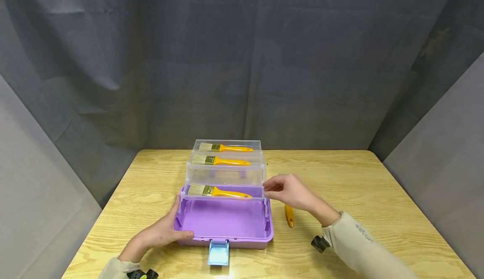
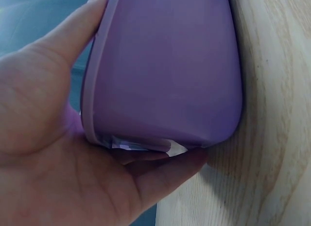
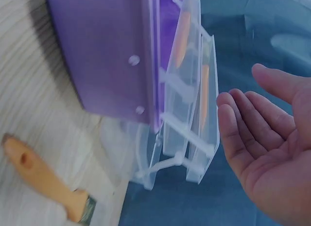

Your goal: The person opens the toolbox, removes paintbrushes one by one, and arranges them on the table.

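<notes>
Left hand (image 1: 164,228) grips purple box (image 1: 242,243) by its left end, right hand (image 1: 293,191) empty, fingers loosely bent beside clear trays (image 1: 227,175) bearing three yellow-handled brushes (image 1: 231,161), loose brush (image 1: 289,217) right of box; a knuckle bump could jolt trays, spilling brushes

Dark grey curtain (image 1: 310,69) hangs behind; pale panels (image 1: 34,178) flank a light wood-grained table (image 1: 378,195).

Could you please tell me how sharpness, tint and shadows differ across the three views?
Head view: fairly sharp, with a shadow beneath the blue latch; left wrist view: bluish cast, pale glow at upper left, purple toolbox soft in detail; right wrist view: hazy and bluish, loose paintbrush slightly blurred.
</notes>
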The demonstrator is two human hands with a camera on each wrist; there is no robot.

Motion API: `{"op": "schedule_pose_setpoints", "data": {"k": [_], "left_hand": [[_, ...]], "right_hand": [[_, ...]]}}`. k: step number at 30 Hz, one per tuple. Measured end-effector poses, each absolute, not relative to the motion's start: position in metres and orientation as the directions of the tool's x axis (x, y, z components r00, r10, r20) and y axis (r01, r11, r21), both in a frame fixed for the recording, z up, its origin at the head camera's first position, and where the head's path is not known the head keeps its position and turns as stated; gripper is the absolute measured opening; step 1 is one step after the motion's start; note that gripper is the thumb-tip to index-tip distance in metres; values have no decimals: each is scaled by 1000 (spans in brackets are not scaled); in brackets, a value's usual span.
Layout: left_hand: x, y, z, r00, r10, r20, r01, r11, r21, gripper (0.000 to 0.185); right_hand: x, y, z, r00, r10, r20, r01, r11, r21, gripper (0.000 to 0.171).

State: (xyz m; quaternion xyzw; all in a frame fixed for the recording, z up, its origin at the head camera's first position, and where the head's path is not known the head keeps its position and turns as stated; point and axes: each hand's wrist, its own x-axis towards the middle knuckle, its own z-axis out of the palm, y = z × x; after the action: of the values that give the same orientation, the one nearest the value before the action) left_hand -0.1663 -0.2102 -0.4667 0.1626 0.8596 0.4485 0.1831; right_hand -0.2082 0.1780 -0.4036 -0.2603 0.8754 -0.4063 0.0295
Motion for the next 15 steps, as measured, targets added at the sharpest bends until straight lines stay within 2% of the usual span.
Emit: {"op": "schedule_pose_setpoints", "data": {"k": [6,15], "left_hand": [[-168,-211,-470,-872,472,-131,142,500,854,123],[-166,-211,-469,-878,453,-154,123,524,843,122]], "right_hand": [[-214,154,-400,-824,-543,160,-496,557,-666,29],[-224,134,-411,-788,-595,159,-560,585,-587,35]]}}
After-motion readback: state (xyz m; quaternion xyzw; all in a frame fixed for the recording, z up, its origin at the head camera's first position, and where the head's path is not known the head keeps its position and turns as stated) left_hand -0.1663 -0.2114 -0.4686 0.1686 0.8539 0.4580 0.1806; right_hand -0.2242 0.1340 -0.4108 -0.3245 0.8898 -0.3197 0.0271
